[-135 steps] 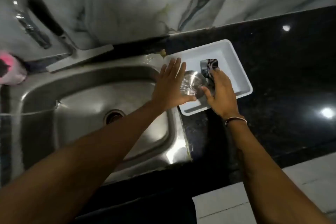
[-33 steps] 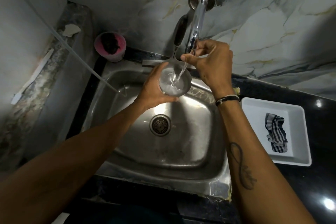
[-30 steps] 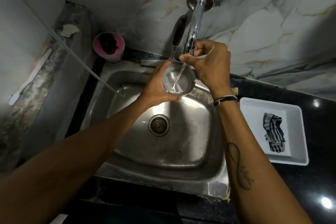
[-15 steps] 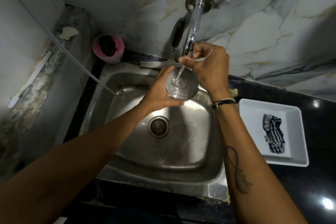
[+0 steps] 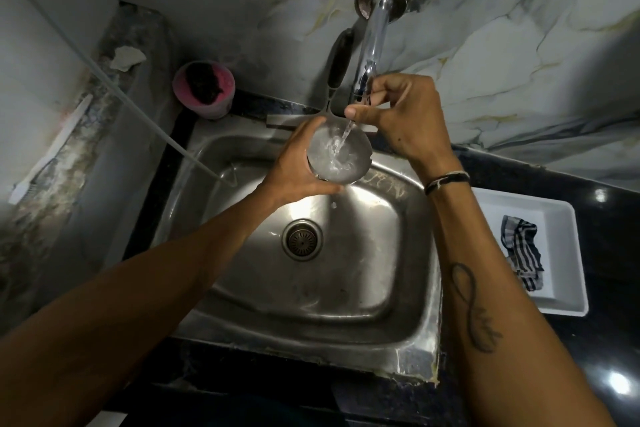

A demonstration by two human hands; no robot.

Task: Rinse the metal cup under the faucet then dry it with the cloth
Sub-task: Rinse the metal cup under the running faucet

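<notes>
My left hand [image 5: 298, 166] grips the metal cup [image 5: 341, 158] from its left side and holds it above the steel sink [image 5: 346, 274], mouth tilted towards me. Water runs from the chrome faucet [image 5: 372, 42] into the cup and splashes inside. My right hand [image 5: 401, 118] is up at the faucet's lower end, with thumb and fingers closed around the spout tip. The striped cloth [image 5: 521, 250] lies crumpled in the white tray [image 5: 568, 250] on the right.
A pink cup with something dark in it [image 5: 204, 88] stands at the sink's back left corner. A black-handled utensil [image 5: 337, 69] leans against the marble wall behind the faucet. A thin white hose [image 5: 114, 80] slants down into the sink. Black counter [image 5: 613, 340] lies to the right.
4.5 s ago both hands were at the tray with the cup and cloth. Over the last second the cup stays under the running water and shifts slightly; my right hand stays on the faucet.
</notes>
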